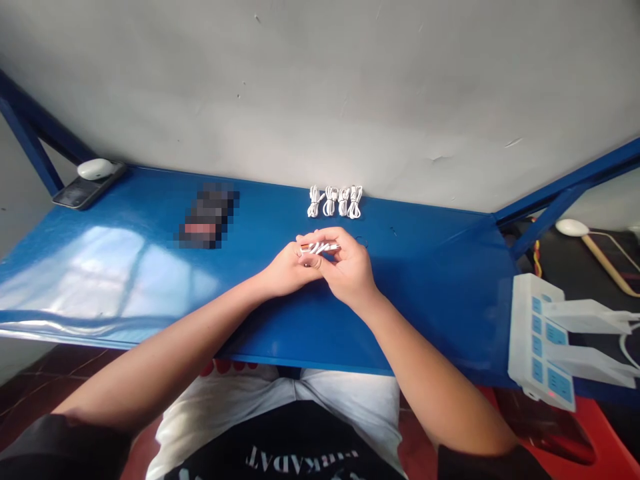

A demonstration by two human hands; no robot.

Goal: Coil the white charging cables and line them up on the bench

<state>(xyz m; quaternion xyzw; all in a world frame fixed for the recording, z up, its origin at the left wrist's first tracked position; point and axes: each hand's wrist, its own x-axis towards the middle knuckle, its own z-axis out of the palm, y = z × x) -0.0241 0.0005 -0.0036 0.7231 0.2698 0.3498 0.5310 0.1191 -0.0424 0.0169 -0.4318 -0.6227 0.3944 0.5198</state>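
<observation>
Between my two hands, above the blue table (400, 280), is a bundled white cable (320, 247) with a bit of orange at its left end. My left hand (289, 270) closes round the left end of the bundle. From the other side my right hand (347, 263) grips it, thumb in front and fingers behind. The fingers partly cover the cable. Beyond my hands, several coiled white cables (330, 201) lie in a row near the wall, each wound into a small bundle.
A pixelated dark object (207, 217) lies left of the cables. At the far left a white mouse-like item (96, 169) rests on a dark phone-like slab (80, 193). A white power strip (537, 340) with plugged-in adapters sits at the right edge. Blue frame bars flank the table.
</observation>
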